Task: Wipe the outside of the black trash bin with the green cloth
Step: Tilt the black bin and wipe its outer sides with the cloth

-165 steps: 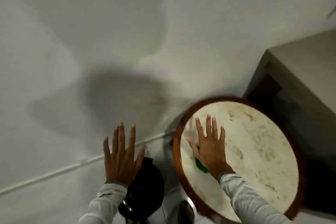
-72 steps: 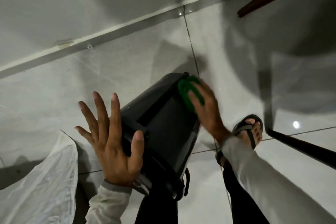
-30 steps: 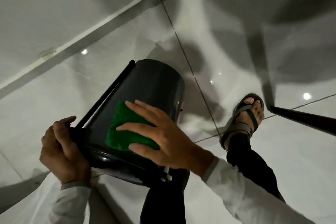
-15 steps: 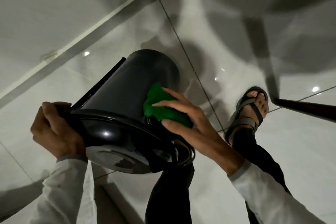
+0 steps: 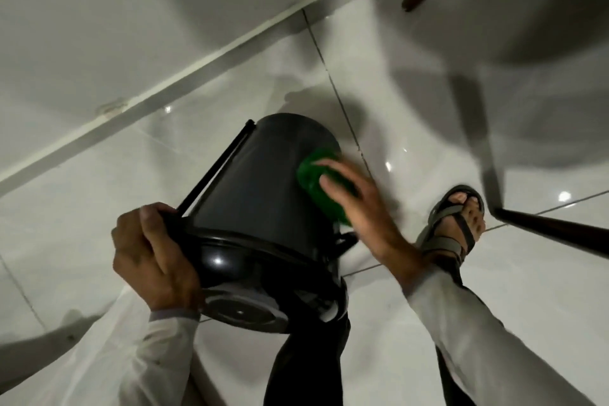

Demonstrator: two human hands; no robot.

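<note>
Both hands are busy on the black trash bin, which sits tilted in the centre of the frame, its lidded top toward the camera and its base pointing away toward the upper middle. At lower left, the left hand is clenched around the bin's rim and the end of a thin black rod that runs along the bin's left side, so it carries the bin off the glossy white floor tiles. To the right of centre, the right hand lies flat with fingers spread, pressing the green cloth against the bin's right flank, near the base end.

As a judgement, the wiping is under way but not finished. The cloth covers only one patch of the right side; the broad dark wall facing up looks matte and even, though whether it is already clean cannot be told from this view. The left side beside the rod, the underside and the far base are either untouched by the cloth now or hidden, so the bin likely needs turning in the left hand to reach them.

A sandalled foot rests on the tiles at right, near a dark furniture leg.
</note>
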